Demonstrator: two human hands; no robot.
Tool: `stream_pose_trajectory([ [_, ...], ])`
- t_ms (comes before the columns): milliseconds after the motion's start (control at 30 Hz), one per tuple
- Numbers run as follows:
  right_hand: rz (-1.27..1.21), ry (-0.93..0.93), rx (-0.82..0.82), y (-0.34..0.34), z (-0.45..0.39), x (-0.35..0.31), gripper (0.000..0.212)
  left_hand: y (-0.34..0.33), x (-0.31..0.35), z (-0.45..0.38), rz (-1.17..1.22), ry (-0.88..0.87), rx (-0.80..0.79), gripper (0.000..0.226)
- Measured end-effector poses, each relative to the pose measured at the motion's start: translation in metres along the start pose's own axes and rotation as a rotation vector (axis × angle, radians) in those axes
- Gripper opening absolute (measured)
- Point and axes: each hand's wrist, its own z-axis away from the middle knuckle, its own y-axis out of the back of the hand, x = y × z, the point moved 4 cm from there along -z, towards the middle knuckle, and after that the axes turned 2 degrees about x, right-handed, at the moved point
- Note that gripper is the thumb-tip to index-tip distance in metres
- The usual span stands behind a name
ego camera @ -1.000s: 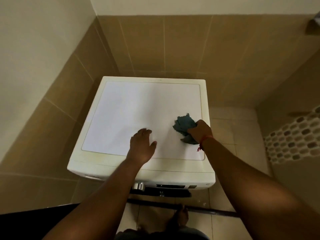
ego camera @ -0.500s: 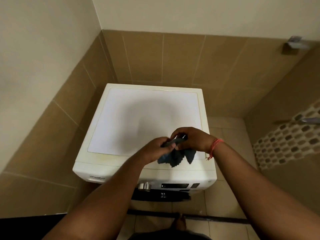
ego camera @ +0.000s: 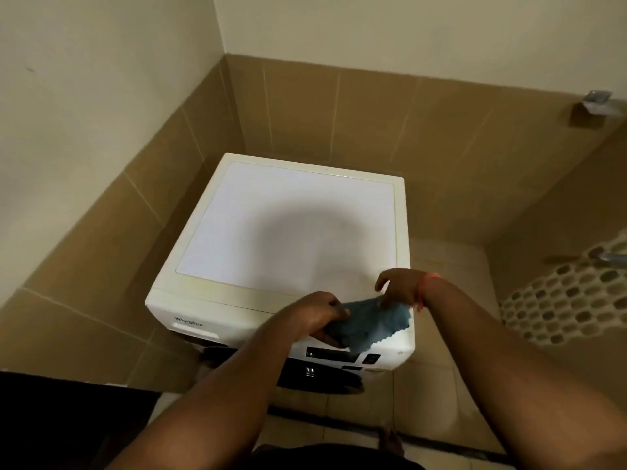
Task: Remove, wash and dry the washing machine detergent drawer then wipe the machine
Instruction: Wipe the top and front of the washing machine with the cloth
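Cloth [ego camera: 371, 322], blue and soft-looking with a zigzag-cut hem, hanging stretched between both hands over the front right corner of the washing machine [ego camera: 291, 228]. Running with its long axis roughly left to right along the machine's front edge, sagging downward so that the pinked lower edge is draping across the top of the control panel [ego camera: 334, 355]. Left hand [ego camera: 317, 317] gripping the cloth's left end, fingers curled round a bunched fold of fabric. Right hand [ego camera: 398, 288] pinching the cloth's upper right part between thumb and fingers, index finger arching up and clear of the fabric. Red thread bracelet [ego camera: 424, 290] circling the right wrist.

Washing machine standing in the tiled corner, boxy and front-loading, with a smooth matte white top panel set inside a cream-coloured rim, rounded at the corners. Carrying a soft round shadow near the middle of that top. Showing a brand mark at the front left corner above the pale detergent drawer front [ego camera: 195, 329], seated flush in its slot. Dark glossy display strip sitting near the front right corner, dark door curving below it.

Glossy tan wall tiles [ego camera: 373, 123] wrapping the lower walls behind and to the left. Pebble mosaic [ego camera: 570, 300] patterning the wall to the right.
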Motion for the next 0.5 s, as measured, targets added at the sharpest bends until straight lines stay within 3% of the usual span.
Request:
stream_pose_trajectory([
  [67,0.059,0.064,0.224,0.007,-0.015,0.006,0.044,-0.021,-0.003,-0.006,-0.067,0.104,-0.031,0.028],
  [133,0.034,0.183,0.403,0.003,-0.016,0.009,0.044,-0.031,-0.004,-0.012,-0.337,0.147,0.018,0.038],
  [233,0.113,0.387,0.411,-0.030,-0.008,0.012,0.056,-0.024,0.005,-0.020,-0.710,-0.035,0.436,0.042],
  [333,0.377,0.529,0.414,-0.067,-0.011,0.026,0.072,-0.024,0.006,-0.018,-0.754,-0.176,0.801,0.040],
  [433,0.445,0.578,0.416,-0.096,-0.012,0.034,0.072,-0.034,-0.003,-0.016,-0.898,-0.171,0.940,0.063],
  [500,0.471,0.623,0.406,-0.107,-0.009,0.037,0.071,-0.042,-0.014,-0.010,-0.903,-0.146,0.984,0.067],
])
